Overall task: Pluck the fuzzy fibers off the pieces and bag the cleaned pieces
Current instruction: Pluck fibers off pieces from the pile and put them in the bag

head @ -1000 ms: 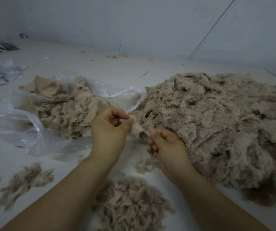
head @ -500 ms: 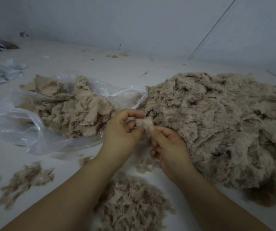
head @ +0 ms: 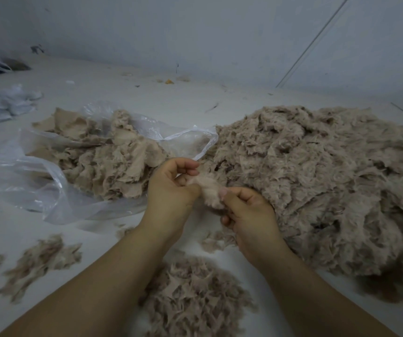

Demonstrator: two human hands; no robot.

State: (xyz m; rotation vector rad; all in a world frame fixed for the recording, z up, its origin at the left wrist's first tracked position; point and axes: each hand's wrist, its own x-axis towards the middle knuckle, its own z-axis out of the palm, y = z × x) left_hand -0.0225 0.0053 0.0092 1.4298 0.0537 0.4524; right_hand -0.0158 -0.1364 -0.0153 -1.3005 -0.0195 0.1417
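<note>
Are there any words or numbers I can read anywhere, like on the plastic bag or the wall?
None: no words, numbers, labels or signs show anywhere.
The clear plastic bag is unprinted.
The wall is blank.
The fuzzy piece that both hands hold bears no tag.

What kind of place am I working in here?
Probably a small workshop's sorting surface: a big heap of fuzzy pieces, a clear plastic bag of cleaned ones, plucked fluff on the white surface.

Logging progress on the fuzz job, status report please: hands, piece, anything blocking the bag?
Left hand and right hand both pinch one fuzzy piece. Clear bag open at left, part filled. Nothing blocking.
</note>
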